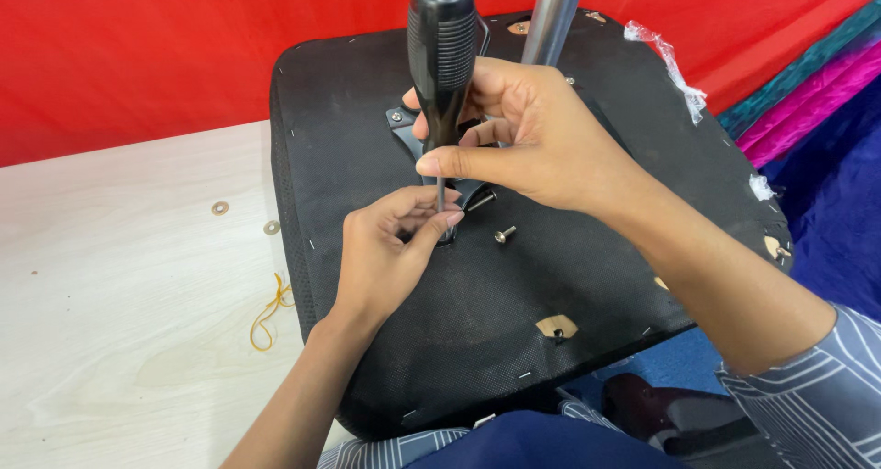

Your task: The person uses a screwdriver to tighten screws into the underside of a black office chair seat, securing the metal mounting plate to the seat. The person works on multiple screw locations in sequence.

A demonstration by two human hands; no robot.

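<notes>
both hands meet over the upturned black seat base (514, 295): right hand (532, 143) grasps the upright screwdriver (442, 42), its shaft dropping straight between the pinching left fingers (431, 226) at the bracket (404, 125).

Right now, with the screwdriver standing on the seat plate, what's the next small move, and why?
Probably turn the black ribbed-handle screwdriver to seat the fastener under its tip. The right hand grips the handle upright, and the left hand pinches around the shaft tip at the black metal mounting plate on the black fabric seat underside. A loose silver bolt lies beside it.
</notes>
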